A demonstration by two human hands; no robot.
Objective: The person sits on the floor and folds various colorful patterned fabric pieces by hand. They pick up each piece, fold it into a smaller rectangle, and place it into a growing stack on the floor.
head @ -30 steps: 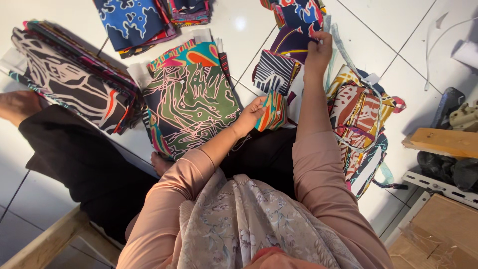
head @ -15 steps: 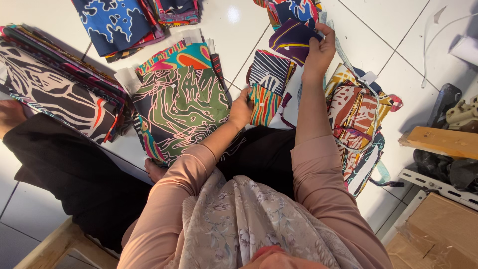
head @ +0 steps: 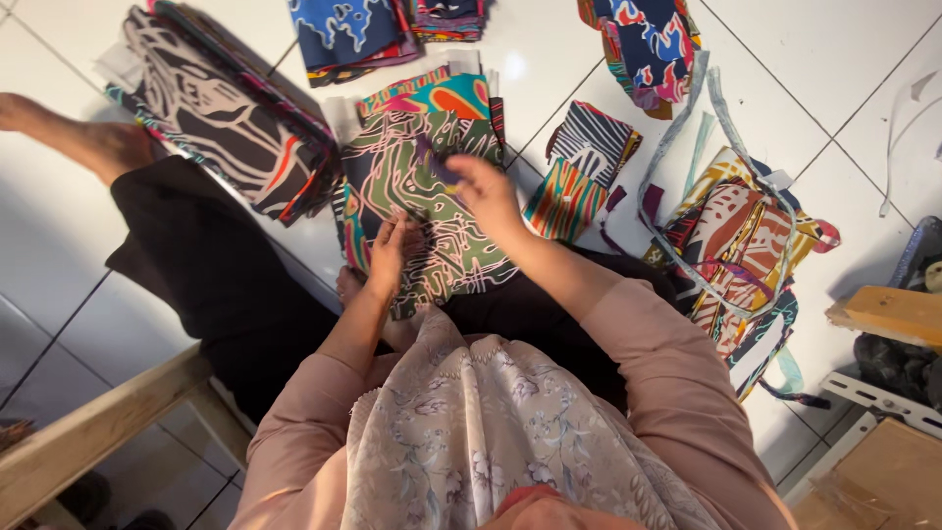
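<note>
You sit on the floor [head: 549, 69] with a fabric stack [head: 432, 186] straight ahead of your lap — both hands lie on it, left hand [head: 386, 253] at its near edge, right hand [head: 488, 193] toward its middle. Left of it lies a second stack [head: 221, 113]; beyond it, a third [head: 348, 34]. Right of it sits a small folded pile [head: 584, 167], and further right a tied bundle [head: 741, 250]. A bench [head: 93, 432] stands at your left.
</note>
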